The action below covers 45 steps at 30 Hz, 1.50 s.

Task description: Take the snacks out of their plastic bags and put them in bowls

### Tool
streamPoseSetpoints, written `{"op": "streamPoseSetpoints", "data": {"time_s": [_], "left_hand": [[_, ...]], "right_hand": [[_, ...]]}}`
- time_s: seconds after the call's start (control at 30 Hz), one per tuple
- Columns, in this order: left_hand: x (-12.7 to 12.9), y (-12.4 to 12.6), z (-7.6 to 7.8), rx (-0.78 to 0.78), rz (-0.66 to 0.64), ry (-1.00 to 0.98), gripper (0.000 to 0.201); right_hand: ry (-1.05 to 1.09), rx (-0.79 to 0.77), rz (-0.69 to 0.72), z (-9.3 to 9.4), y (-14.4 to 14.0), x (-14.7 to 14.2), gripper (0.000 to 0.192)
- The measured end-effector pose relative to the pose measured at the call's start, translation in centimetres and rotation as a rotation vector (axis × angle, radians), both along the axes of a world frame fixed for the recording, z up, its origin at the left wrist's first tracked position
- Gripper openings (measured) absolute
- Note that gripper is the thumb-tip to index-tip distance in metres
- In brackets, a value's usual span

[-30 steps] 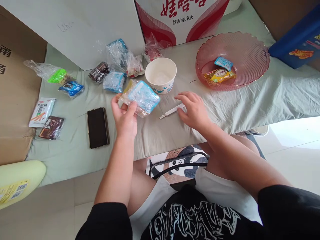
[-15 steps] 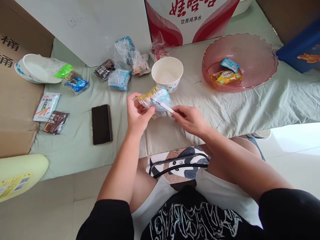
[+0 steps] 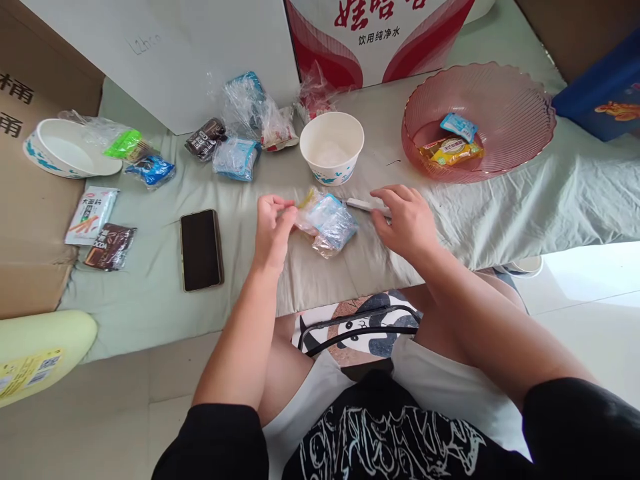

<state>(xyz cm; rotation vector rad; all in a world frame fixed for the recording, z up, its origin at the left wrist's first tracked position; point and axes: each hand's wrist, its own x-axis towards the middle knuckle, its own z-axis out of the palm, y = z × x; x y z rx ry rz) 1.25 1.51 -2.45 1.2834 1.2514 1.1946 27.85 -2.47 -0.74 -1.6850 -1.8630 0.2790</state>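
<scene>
Pinched between the thumb and fingers of my left hand (image 3: 274,227) is the edge of a clear plastic-wrapped snack bundle (image 3: 333,223), blue and white with a bit of yellow. The bundle rests on the cloth in front of the white paper bowl (image 3: 332,148). A small knife with a white handle (image 3: 366,205) lies just right of the bundle, its blade toward the bundle. Over the handle's end is my right hand (image 3: 406,220), fingers apart and loosely curved; whether a fingertip still touches the handle is hard to see.
A pink ribbed bowl (image 3: 520,127) with small snack packets stands at the right. Wrapped snacks (image 3: 235,159) lie behind, near a white box. At left are a phone (image 3: 201,250), another paper bowl (image 3: 37,150) and more packets (image 3: 91,215).
My right hand has let go of the knife, now lying on the cloth, and moved right. The bundle has come down from between my hands onto the cloth, still pinched by my left hand.
</scene>
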Motion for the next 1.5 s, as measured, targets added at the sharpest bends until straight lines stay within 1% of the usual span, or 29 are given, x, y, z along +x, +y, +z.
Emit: {"op": "streamPoseSetpoints", "data": {"time_s": [0.03, 0.1, 0.17, 0.2, 0.23, 0.27, 0.33, 0.4, 0.47, 0.5, 0.53, 0.6, 0.67, 0.7, 0.77, 0.8, 0.83, 0.9, 0.97, 1.03, 1.1, 1.13, 1.17, 1.23, 1.3, 1.33, 1.37, 1.4, 1.5], "left_hand": [[0.2, -0.1, 0.0, 0.065, -0.009, 0.029, 0.062], [0.6, -0.2, 0.2, 0.18, -0.069, 0.092, 0.07], [0.9, -0.3, 0.4, 0.214, -0.124, 0.18, 0.074], [0.9, -0.4, 0.4, 0.21, -0.106, 0.22, 0.071], [0.8, -0.4, 0.4, 0.201, -0.056, 0.25, 0.065], [0.6, -0.3, 0.4, 0.189, 0.017, 0.265, 0.056], [-0.1, 0.0, 0.3, 0.161, 0.184, 0.258, 0.037], [-1.0, 0.4, 0.4, 0.147, 0.315, 0.261, 0.027], [-1.7, 0.5, 0.9, 0.185, 0.372, 0.315, 0.027], [-1.9, 0.4, 1.3, 0.225, 0.354, 0.363, 0.027], [-1.9, 0.2, 1.8, 0.268, 0.3, 0.42, 0.027], [-1.6, -0.4, 2.8, 0.315, 0.11, 0.538, 0.028], [-1.2, -0.9, 3.5, 0.241, -0.086, 0.63, 0.032], [-1.1, -1.1, 3.7, 0.17, -0.147, 0.66, 0.032], [-1.0, -1.3, 3.8, 0.045, -0.184, 0.687, 0.025], [-1.1, -1.3, 3.7, 0.028, -0.179, 0.689, 0.02], [-1.2, -1.3, 3.7, 0.049, -0.172, 0.683, 0.016], [-1.5, -1.2, 3.7, 0.164, -0.164, 0.642, 0.015], [-1.6, -1.4, 3.9, 0.289, -0.146, 0.576, 0.016], [-1.5, -1.6, 4.2, 0.333, -0.098, 0.496, 0.017], [-1.3, -1.7, 4.4, 0.272, -0.026, 0.401, 0.02], [-1.1, -1.8, 4.4, 0.217, 0.011, 0.347, 0.021], [-0.9, -1.8, 4.4, 0.162, 0.045, 0.29, 0.022], [-0.6, -1.7, 4.4, 0.081, 0.088, 0.177, 0.024], [-0.2, -1.5, 4.4, 0.027, 0.09, 0.077, 0.025], [0.0, -1.5, 4.4, 0.003, 0.086, 0.034, 0.026], [0.2, -1.4, 4.5, -0.019, 0.083, -0.003, 0.028], [0.3, -1.3, 4.5, -0.038, 0.084, -0.032, 0.029], [0.3, -0.9, 4.4, -0.079, 0.131, -0.088, 0.033]], "right_hand": [[0.025, 0.03, 0.043, 0.1, -0.1, -0.1, 0.032], [0.103, 0.033, 0.166, 0.4, -0.4, -0.6, 0.043], [0.174, 0.011, 0.301, 0.8, -0.7, -1.1, 0.05], [0.192, 0.008, 0.348, 0.9, -0.8, -1.2, 0.05], [0.196, 0.011, 0.372, 0.9, -0.9, -1.3, 0.044], [0.188, 0.017, 0.366, 0.9, -0.8, -1.2, 0.036], [0.158, 0.043, 0.265, 0.7, -0.4, -0.7, 0.02], [0.155, 0.119, 0.1, 0.4, 0.1, 0.3, 0.017], [0.205, 0.251, -0.037, 0.3, 0.3, 1.2, 0.02], [0.235, 0.313, -0.062, 0.3, 0.3, 1.4, 0.023], [0.252, 0.35, -0.051, 0.5, 0.2, 1.5, 0.024], [0.207, 0.329, 0.049, 0.9, -0.4, 1.2, 0.023], [0.066, 0.21, 0.177, 1.1, -1.1, 0.5, 0.024], [-0.009, 0.143, 0.217, 1.1, -1.4, 0.2, 0.027], [-0.116, 0.047, 0.227, 0.9, -1.6, -0.2, 0.03], [-0.143, 0.023, 0.207, 0.6, -1.6, -0.3, 0.028], [-0.157, 0.018, 0.178, 0.4, -1.5, -0.2, 0.025], [-0.171, 0.039, 0.13, 0.1, -1.3, 0.0, 0.021], [-0.174, 0.096, 0.093, 0.2, -1.2, 0.1, 0.02], [-0.164, 0.191, 0.043, 0.5, -1.3, 0.1, 0.019], [-0.136, 0.311, -0.004, 1.0, -1.7, -0.1, 0.017], [-0.117, 0.363, 0.008, 1.2, -1.9, -0.3, 0.016], [-0.097, 0.395, 0.055, 1.3, -2.1, -0.6, 0.016], [-0.076, 0.386, 0.232, 1.2, -2.5, -1.4, 0.019], [-0.098, 0.326, 0.393, 0.9, -2.7, -2.2, 0.032], [-0.122, 0.303, 0.429, 0.6, -2.7, -2.6, 0.039], [-0.15, 0.292, 0.436, 0.3, -2.7, -2.8, 0.044], [-0.175, 0.293, 0.424, 0.1, -2.6, -2.9, 0.044], [-0.228, 0.329, 0.41, -0.2, -2.4, -2.7, 0.026]]}}
